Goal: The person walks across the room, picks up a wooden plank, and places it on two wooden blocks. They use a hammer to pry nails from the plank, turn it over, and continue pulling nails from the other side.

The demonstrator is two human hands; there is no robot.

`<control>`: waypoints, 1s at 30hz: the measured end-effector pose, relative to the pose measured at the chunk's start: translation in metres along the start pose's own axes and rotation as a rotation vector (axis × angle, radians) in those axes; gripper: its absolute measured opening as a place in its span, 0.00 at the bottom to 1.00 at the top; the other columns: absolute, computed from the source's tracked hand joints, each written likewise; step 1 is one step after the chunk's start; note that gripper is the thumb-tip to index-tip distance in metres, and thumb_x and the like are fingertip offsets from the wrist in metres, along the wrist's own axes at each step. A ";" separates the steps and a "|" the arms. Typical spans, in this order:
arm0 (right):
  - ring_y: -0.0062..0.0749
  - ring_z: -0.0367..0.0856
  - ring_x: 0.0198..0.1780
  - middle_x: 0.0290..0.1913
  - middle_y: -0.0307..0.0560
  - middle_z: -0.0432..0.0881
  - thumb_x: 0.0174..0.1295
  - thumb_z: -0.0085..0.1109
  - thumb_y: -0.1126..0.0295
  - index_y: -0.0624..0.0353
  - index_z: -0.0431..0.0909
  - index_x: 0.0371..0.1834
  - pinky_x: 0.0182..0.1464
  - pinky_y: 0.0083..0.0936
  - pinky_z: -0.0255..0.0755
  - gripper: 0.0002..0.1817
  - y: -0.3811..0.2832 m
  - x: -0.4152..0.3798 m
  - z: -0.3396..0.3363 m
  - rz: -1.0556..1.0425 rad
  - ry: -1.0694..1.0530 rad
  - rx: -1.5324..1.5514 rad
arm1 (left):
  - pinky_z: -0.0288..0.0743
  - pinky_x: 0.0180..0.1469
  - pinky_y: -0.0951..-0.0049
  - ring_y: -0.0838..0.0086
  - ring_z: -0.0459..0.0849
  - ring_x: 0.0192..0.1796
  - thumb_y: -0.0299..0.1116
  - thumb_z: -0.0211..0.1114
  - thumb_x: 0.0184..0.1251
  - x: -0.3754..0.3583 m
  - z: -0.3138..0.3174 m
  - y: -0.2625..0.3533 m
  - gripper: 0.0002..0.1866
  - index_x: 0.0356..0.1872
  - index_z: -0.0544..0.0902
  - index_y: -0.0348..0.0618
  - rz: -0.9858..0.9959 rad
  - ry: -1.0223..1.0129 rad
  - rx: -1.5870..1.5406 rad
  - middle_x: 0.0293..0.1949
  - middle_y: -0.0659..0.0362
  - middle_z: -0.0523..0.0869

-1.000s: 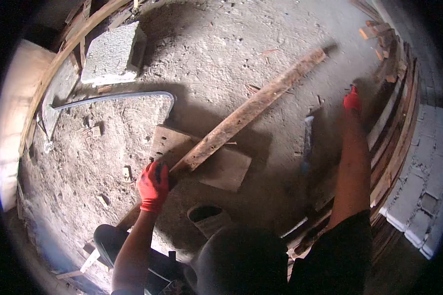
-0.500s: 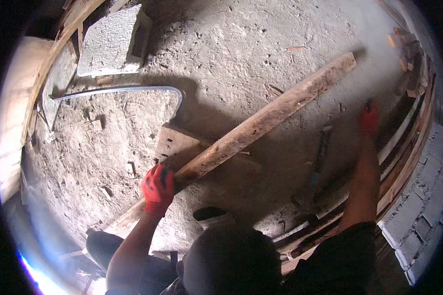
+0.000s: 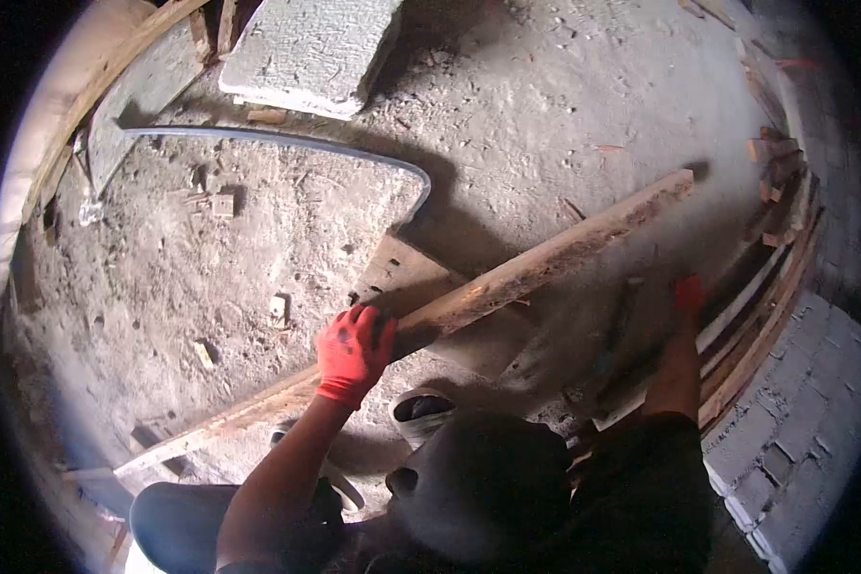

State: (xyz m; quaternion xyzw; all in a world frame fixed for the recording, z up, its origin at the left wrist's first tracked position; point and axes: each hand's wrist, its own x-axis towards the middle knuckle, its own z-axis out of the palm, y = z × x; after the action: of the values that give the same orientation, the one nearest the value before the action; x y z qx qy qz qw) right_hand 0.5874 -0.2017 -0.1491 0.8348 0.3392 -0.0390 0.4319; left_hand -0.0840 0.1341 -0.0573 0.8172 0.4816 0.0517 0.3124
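Note:
A long rough wooden beam (image 3: pixel 545 253) lies diagonally across a flat board (image 3: pixel 387 268) on the ground. My left hand (image 3: pixel 356 346), in a red glove, has its fingers wrapped over the beam left of the middle. Off to the right, my right hand (image 3: pixel 687 293), also red-gloved, is stretched out over the shaded floor, apart from the beam. Its fingers are too dark and blurred to read. A dark, long tool (image 3: pixel 625 311) lies in shadow between the beam and my right hand.
A pale rough block (image 3: pixel 311 53) sits at the upper left, above a bent metal strip (image 3: pixel 287 141). Stacked boards (image 3: pixel 761 330) run along the right beside grey blockwork (image 3: pixel 799 411). Wood scraps (image 3: pixel 224 203) dot the floor. A shoe (image 3: pixel 421 409) shows near the bottom.
The view has shifted, with the block and metal strip now further right. My left hand remains on the beam. My right hand now appears lower and slightly further left in view.

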 end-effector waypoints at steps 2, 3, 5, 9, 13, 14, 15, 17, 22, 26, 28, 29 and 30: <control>0.52 0.76 0.57 0.49 0.55 0.81 0.70 0.44 0.52 0.56 0.79 0.49 0.63 0.54 0.63 0.21 -0.004 -0.009 -0.002 0.184 0.132 0.139 | 0.76 0.40 0.56 0.53 0.82 0.40 0.41 0.65 0.61 0.002 0.000 0.005 0.12 0.36 0.79 0.43 0.014 0.000 0.005 0.36 0.51 0.83; 0.53 0.77 0.56 0.50 0.55 0.81 0.69 0.46 0.52 0.57 0.79 0.49 0.61 0.54 0.65 0.21 -0.007 -0.013 0.005 0.272 0.192 0.209 | 0.76 0.41 0.56 0.53 0.82 0.41 0.41 0.65 0.61 0.002 0.002 0.002 0.12 0.36 0.79 0.42 0.018 -0.044 -0.020 0.37 0.50 0.83; 0.55 0.78 0.55 0.52 0.56 0.81 0.67 0.48 0.51 0.57 0.79 0.49 0.58 0.53 0.69 0.22 -0.014 -0.024 0.023 0.444 0.304 0.357 | 0.76 0.41 0.56 0.53 0.82 0.41 0.41 0.65 0.62 0.005 0.001 0.002 0.13 0.36 0.79 0.42 0.027 -0.079 -0.013 0.37 0.50 0.83; 0.57 0.79 0.54 0.52 0.61 0.81 0.66 0.53 0.51 0.61 0.78 0.48 0.55 0.47 0.72 0.23 0.001 -0.028 0.031 0.281 0.344 0.576 | 0.76 0.41 0.56 0.51 0.82 0.40 0.40 0.65 0.63 -0.001 0.014 -0.003 0.13 0.37 0.79 0.41 0.103 0.003 -0.030 0.37 0.49 0.83; 0.60 0.79 0.51 0.49 0.65 0.80 0.66 0.54 0.53 0.65 0.77 0.48 0.53 0.47 0.73 0.23 -0.018 -0.039 -0.001 0.382 0.244 0.638 | 0.75 0.42 0.55 0.50 0.82 0.39 0.40 0.64 0.64 -0.003 0.013 -0.002 0.13 0.38 0.79 0.39 0.078 -0.041 -0.011 0.37 0.48 0.83; 0.61 0.79 0.51 0.49 0.66 0.80 0.66 0.53 0.52 0.66 0.77 0.49 0.53 0.47 0.73 0.24 -0.016 -0.038 -0.008 0.427 0.051 0.539 | 0.75 0.42 0.54 0.50 0.82 0.39 0.40 0.64 0.64 0.000 0.012 0.001 0.13 0.38 0.79 0.39 0.090 0.003 0.005 0.37 0.49 0.83; 0.61 0.79 0.51 0.49 0.66 0.80 0.66 0.53 0.52 0.66 0.77 0.49 0.53 0.47 0.73 0.24 -0.021 -0.043 -0.012 0.431 0.050 0.549 | 0.75 0.42 0.54 0.50 0.82 0.39 0.40 0.64 0.64 0.003 0.009 0.003 0.13 0.38 0.79 0.39 0.096 0.005 0.013 0.37 0.49 0.83; 0.59 0.78 0.54 0.52 0.66 0.79 0.67 0.53 0.52 0.66 0.76 0.53 0.58 0.47 0.70 0.25 -0.035 -0.057 -0.018 0.493 0.097 0.752 | 0.76 0.42 0.54 0.51 0.82 0.40 0.40 0.63 0.65 0.004 0.003 0.011 0.13 0.37 0.78 0.40 0.031 -0.096 0.040 0.36 0.49 0.83; 0.59 0.74 0.61 0.61 0.64 0.74 0.71 0.47 0.46 0.60 0.68 0.66 0.65 0.48 0.66 0.31 -0.091 -0.147 -0.102 0.326 0.266 0.571 | 0.76 0.43 0.54 0.50 0.82 0.40 0.41 0.63 0.65 0.005 0.005 0.007 0.13 0.36 0.78 0.40 0.029 -0.112 0.068 0.36 0.49 0.83; 0.59 0.68 0.65 0.65 0.63 0.69 0.67 0.55 0.50 0.57 0.66 0.68 0.66 0.50 0.61 0.31 -0.170 -0.256 -0.243 0.264 0.227 0.873 | 0.75 0.43 0.54 0.50 0.82 0.41 0.41 0.63 0.65 0.002 0.008 0.009 0.13 0.37 0.79 0.40 0.021 -0.047 0.005 0.37 0.48 0.83; 0.57 0.74 0.60 0.59 0.60 0.76 0.63 0.62 0.57 0.56 0.70 0.65 0.63 0.45 0.67 0.29 -0.205 -0.292 -0.282 0.179 0.187 1.434 | 0.76 0.44 0.55 0.50 0.82 0.42 0.40 0.62 0.65 0.002 0.004 0.011 0.13 0.39 0.79 0.40 0.025 -0.107 0.011 0.38 0.48 0.83; 0.55 0.77 0.57 0.56 0.58 0.79 0.61 0.66 0.60 0.56 0.71 0.63 0.61 0.43 0.69 0.28 -0.222 -0.306 -0.298 0.113 0.139 1.672 | 0.75 0.45 0.55 0.49 0.82 0.43 0.40 0.61 0.66 0.000 0.005 0.008 0.13 0.41 0.79 0.40 -0.017 -0.086 -0.046 0.39 0.47 0.83; 0.53 0.80 0.53 0.52 0.56 0.81 0.59 0.68 0.64 0.56 0.73 0.60 0.57 0.39 0.73 0.26 -0.233 -0.321 -0.316 -0.006 0.108 1.907 | 0.75 0.46 0.54 0.48 0.82 0.44 0.39 0.61 0.67 -0.002 0.008 0.003 0.13 0.43 0.79 0.39 -0.060 -0.066 -0.101 0.40 0.45 0.83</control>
State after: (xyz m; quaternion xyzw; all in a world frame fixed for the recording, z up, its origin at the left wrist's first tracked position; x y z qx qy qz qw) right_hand 0.1294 -0.0440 0.0006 0.8351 0.1860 -0.2617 -0.4467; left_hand -0.0798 0.1280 -0.0620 0.7868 0.4921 0.0396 0.3704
